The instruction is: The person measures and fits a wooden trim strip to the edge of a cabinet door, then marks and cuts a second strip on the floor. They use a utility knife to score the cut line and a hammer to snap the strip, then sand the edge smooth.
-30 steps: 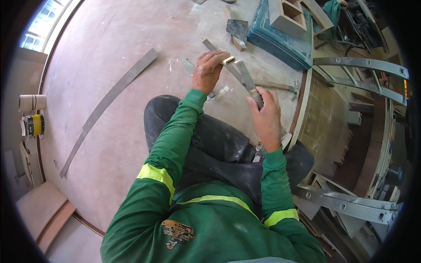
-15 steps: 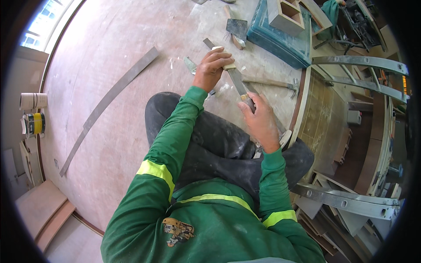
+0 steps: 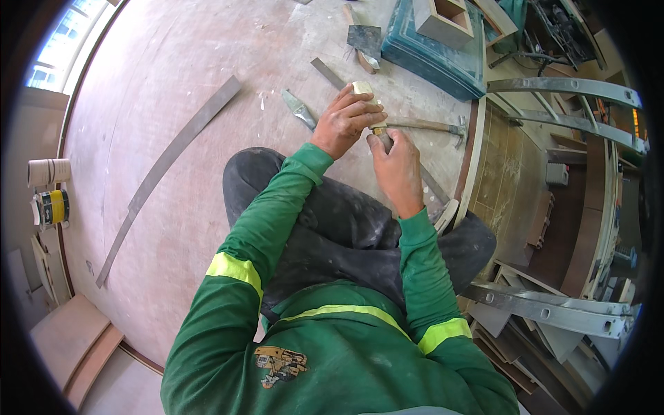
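Note:
My left hand [image 3: 346, 119] is closed around a pale cream block [image 3: 362, 87], whose end sticks out above the fingers. Just right of it, my right hand [image 3: 398, 166] grips the handle of a flat-bladed tool [image 3: 378, 131] near its brass-coloured ferrule. The hands almost touch, and the block and left fingers hide the blade. Beneath them a straight metal strip [image 3: 326, 71] runs diagonally across the floor, partly covered. A scraper [image 3: 297, 108] lies left of my left hand. Right of the hands rests a claw hammer [image 3: 429, 125] with a wooden handle.
A long thin metal strip [image 3: 173, 153] lies on the dusty floor [image 3: 159, 83] at the left. Ahead are a dark square-bladed tool [image 3: 364, 40] and a teal case [image 3: 436, 59] bearing a wooden box [image 3: 444, 24]. A metal ladder [image 3: 553, 311] lies at the right, beside stacked boards [image 3: 515, 353].
My hands have come together: the left has slid with the block down to the ferrule, and the right has moved up. The blade, visible before, is now hidden.

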Demonstrator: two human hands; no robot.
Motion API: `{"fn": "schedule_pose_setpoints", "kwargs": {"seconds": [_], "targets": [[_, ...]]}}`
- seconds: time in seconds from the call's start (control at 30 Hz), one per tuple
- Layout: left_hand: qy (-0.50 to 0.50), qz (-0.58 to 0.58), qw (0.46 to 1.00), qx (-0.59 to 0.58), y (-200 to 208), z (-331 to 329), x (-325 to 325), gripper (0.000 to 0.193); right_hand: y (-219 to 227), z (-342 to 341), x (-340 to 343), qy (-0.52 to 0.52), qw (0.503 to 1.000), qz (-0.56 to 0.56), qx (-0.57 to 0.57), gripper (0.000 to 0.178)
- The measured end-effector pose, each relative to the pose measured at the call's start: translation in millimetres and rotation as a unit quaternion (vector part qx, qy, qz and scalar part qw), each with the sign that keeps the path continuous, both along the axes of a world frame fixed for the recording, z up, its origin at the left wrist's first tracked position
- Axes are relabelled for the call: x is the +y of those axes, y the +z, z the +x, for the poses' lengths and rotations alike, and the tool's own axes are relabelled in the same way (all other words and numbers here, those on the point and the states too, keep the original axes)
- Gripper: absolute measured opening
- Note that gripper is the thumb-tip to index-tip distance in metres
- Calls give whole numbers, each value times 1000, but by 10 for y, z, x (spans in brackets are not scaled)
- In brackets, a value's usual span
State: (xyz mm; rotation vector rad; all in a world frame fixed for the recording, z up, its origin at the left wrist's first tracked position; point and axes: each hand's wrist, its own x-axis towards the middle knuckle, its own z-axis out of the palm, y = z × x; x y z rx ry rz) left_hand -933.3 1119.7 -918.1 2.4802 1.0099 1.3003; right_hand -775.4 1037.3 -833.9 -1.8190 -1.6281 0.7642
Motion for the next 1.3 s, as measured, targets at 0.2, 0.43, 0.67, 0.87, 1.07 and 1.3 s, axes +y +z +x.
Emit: {"fn": "schedule_pose_setpoints", "kwargs": {"seconds": [0.2,0.43,0.67,0.87,1.07,1.3], "targets": [[16,-32,999,9,-152,-18,62,41,-419,71,183,14,998,49,40,42],[188,-75,979,-27,-372,-154,470,60,-937,1053,1077,166,983,39,-71,42],[217,-105,969,-55,-491,-139,511,53,-1467,2106,1754,151,957,93,-228,43],[251,-112,955,-115,-435,-246,598,51,-1471,1572,1535,35,963,167,-208,40],[188,-183,955,-139,-148,-125,438,48,-998,824,292,2,998,58,-34,43],[281,-154,934,-158,553,-1284,346,41,-588,668,645,1,998,63,30,40]]}}
